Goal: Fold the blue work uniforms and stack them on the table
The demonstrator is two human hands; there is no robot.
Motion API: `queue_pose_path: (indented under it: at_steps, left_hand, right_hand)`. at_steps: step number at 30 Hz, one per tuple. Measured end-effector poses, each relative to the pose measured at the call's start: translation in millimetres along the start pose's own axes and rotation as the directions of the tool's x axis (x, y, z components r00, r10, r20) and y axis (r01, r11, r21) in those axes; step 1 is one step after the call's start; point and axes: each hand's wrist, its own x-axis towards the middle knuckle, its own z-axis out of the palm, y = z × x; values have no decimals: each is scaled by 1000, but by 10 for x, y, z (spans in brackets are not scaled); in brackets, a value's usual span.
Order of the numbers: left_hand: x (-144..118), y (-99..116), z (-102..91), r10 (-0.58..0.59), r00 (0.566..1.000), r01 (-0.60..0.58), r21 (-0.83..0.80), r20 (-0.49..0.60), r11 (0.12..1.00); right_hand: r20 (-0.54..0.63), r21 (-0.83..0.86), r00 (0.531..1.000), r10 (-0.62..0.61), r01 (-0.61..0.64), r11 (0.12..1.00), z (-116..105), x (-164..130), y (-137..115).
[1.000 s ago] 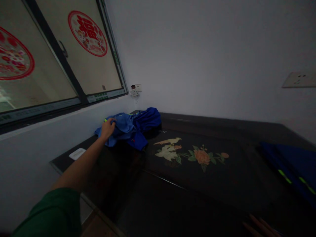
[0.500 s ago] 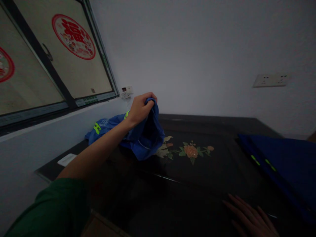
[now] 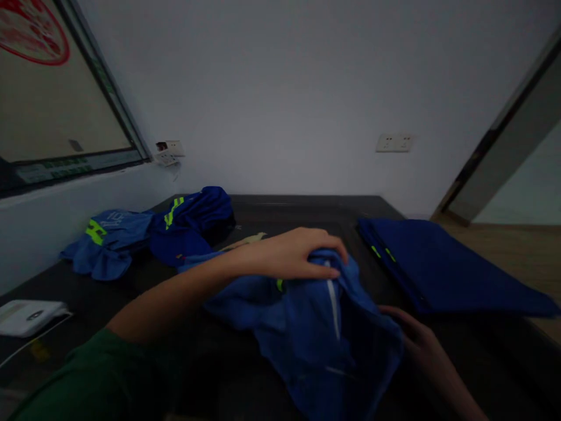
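Here, the left hand (image 3: 303,252) grips a gaping blue garment (image 3: 302,327); whether the right hand (image 3: 414,334) grasps its edge is unclear.

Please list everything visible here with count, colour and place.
held garment: one, blue, centre front
crumpled garments: at least two, blue, left rear
folded clothes: one stack, dark blue, right
cabled device: one, white, left
tabletop: one, black, beneath clothes
inlay: one, pale, mid-tabletop, partly hidden
walls: at least two, pale, back and left
socket groups: two, white, back wall and corner
window: one, dark-framed, left
round sticker: one, red, on window
floor: one, brown, right
left grip: one, bare hand, holding garment
right grip: one, bare hand, at garment's right edge
sleeve: one, green, left
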Motion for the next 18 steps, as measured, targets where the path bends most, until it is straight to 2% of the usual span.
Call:
queue_pose_path:
  at_steps: [1,3,5,7,10,13,16,18]
  left_hand:
    - [-63,-97,98,-29,999,30,-18,37,999]
    - [-212,-275,275,-104,994,104,-46,13,993]
    - [-361,-415,411,-169,984,165,-81,-57,983]
    - [-481,-512,498,-220,970,206,-126,-104,970]
    - [-593,-595,560,-296,948,266,-220,-119,939]
    - [-664,-631,587,-382,909,320,-306,-167,897]
    - [-733,-654,586,-469,860,381,-357,-203,853]
    - [-771,-669,559,-486,854,416,-317,-185,852]
  right_hand:
    - [-53,81,997,53,-49,996,-90,-53,-34]
    - [-114,186,986,124,-102,977,-217,-171,-89]
    - [-69,165,992,108,-95,982,-249,-274,-137]
    - [31,51,998,56,-57,997,-197,-328,-182]
    - [113,-82,994,5,4,997,-57,-293,-230]
    - [183,-128,982,-40,64,990,41,-175,-260]
    - [255,-71,966,-49,70,995,61,-62,-311]
    - [257,10,966,-17,14,1000,53,-9,-368]
